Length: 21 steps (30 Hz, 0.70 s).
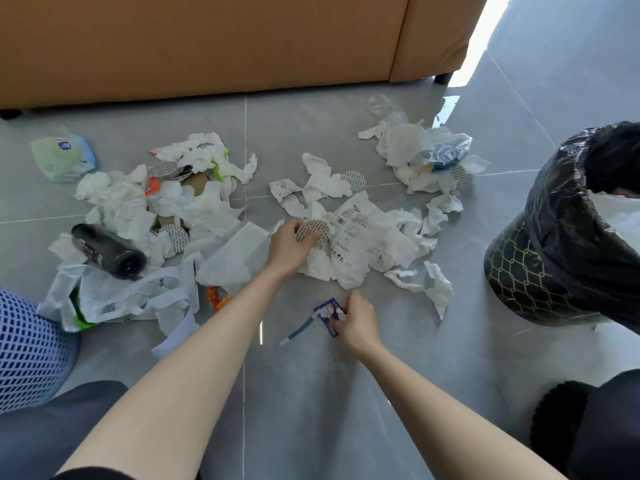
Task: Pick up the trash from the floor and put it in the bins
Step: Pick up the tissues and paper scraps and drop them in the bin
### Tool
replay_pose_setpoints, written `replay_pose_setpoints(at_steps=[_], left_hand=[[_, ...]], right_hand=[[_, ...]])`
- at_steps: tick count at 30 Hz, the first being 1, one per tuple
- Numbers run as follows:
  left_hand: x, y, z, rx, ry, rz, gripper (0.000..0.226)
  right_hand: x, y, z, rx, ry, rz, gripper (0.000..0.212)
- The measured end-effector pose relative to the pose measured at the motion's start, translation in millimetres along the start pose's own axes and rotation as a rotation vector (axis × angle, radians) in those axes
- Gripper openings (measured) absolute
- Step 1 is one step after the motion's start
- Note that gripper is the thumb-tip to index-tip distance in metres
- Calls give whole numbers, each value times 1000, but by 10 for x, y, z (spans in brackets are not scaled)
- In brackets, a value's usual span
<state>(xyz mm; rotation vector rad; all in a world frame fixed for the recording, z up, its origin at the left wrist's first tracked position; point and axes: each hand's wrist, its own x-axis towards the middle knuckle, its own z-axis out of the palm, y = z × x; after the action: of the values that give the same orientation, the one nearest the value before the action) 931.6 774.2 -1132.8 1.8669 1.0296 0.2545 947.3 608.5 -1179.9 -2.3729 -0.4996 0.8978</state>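
Scanning from the left edge, meets a blue mesh basket point(31, 348) standing on the grey tile floor point(304, 393), then a soft tissue pack point(64, 157), a black bottle point(107, 251) lying on its side across crumpled tissues point(117, 195), and a limp white plastic bag point(114, 299). Reaches into the middle heap with the left hand point(291, 244), fingers curled, pinching the rim of a round patterned pad point(317, 230) resting on a clear printed wrapper point(356, 230). Probably weighs almost nothing and bends easily, so best taken by the edge, thumb under and fingers over. Pinches a small purple sachet point(327, 311) with the right hand point(356, 323), low at the floor and nearer the body, fingers bunched on one side of it. Looks thin, crinkly and slick, so calls for a firm pinch, not a flat palm. Ends at the right with a black-lined bin point(568, 237), mouth open, white paper already inside, well apart from both hands. Leaves most of the trash still scattered before the tan sofa point(207, 46).
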Motion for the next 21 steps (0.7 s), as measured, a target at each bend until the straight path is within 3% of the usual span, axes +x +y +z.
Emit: replay_pose_setpoints(at_steps=[5,10,14,18,21], left_hand=[[-74,288,-13,-154,36,55,19],[-157,529,150,-241,40,74,15],[-193,557,261,-239,0,89,16],[-180,551,340,-209,2,74,22],[-151,519,363,-204,-11,77,21]], right_hand=[[-69,184,-441,292,123,-2,33],[3,437,-1069,375,327,81,66],[138,529,-1231,311,229,124,86],[219,547,-1132,231,70,124,80],[240,588,-1004,224,48,104,73]])
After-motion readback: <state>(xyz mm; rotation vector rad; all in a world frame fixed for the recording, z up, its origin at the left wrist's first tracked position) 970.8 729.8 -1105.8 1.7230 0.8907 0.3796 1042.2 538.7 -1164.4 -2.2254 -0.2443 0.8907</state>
